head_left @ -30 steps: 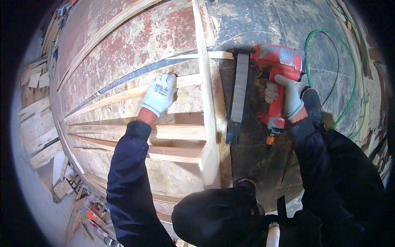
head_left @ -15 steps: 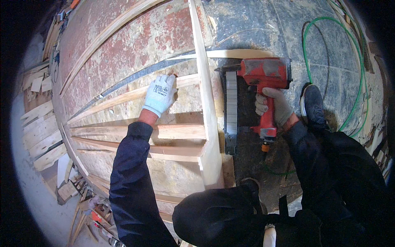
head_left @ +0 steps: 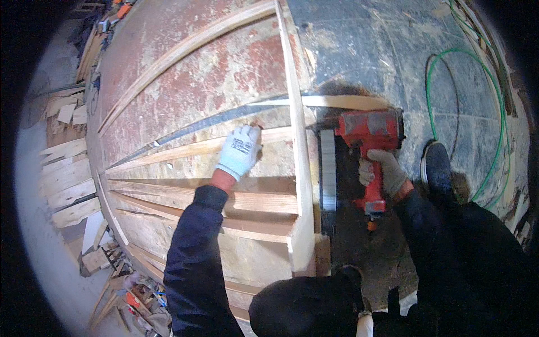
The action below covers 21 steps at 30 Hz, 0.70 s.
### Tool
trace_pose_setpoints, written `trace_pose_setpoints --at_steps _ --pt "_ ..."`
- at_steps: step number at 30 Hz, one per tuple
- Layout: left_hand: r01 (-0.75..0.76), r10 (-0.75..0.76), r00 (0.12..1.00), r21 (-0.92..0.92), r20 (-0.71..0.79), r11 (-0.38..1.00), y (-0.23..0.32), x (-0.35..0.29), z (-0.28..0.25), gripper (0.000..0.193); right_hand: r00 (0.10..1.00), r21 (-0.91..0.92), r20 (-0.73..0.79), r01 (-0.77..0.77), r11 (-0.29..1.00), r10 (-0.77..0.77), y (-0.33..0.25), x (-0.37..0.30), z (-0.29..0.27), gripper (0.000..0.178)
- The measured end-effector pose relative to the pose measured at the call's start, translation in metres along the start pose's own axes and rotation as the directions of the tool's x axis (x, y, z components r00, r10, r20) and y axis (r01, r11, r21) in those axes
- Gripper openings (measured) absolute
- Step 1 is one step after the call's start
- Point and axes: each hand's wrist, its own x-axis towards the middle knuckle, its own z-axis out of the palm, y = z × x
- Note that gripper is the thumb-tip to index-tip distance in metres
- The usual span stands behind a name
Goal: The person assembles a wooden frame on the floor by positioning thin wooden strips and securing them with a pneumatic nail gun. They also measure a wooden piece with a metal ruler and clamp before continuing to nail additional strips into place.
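Observation:
My left hand [head_left: 240,149], in a pale work glove, is closed over a long wooden slat [head_left: 191,151] a little way from its right end. That end meets a wooden rail [head_left: 294,112] that runs from far to near across the frame. My right hand [head_left: 385,175], also gloved, is wrapped round the handle of a red nail gun [head_left: 369,129]. The gun stands right of the rail, its nose toward the rail close to the slat's end; whether it touches is unclear. Its long magazine [head_left: 328,174] stretches back toward me.
Several more slats [head_left: 252,202] join the rail nearer me, and another slat [head_left: 185,53] lies farther off. A thin pale strip [head_left: 345,101] sticks out past the rail. At the right a green hose [head_left: 431,101] loops over the floor. Wood offcuts [head_left: 70,174] are piled at the left.
The whole view has shifted, so the scene sits lower and farther right. The nail gun has come slightly closer to the rail. My left hand keeps its place on the slat.

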Motion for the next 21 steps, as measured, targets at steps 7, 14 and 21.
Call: trace_pose_setpoints --at_steps 7,14,21 --pt "-0.007 0.006 0.999 -0.018 -0.051 1.000 0.002 0.001 -0.001 0.048 0.998 0.021 -0.067 -0.017 1.000 0.019 0.002 -0.007 0.002 0.032" --pt "0.004 -0.004 1.000 -0.038 0.015 0.999 -0.001 -0.002 0.001 0.050 0.995 -0.028 -0.098 -0.014 1.000 0.012 0.001 -0.011 -0.004 0.035" --pt "-0.034 0.035 0.999 0.047 -0.021 0.998 -0.001 -0.001 0.001 0.053 0.998 -0.042 -0.054 0.018 0.999 -0.020 0.002 -0.010 -0.001 0.037"
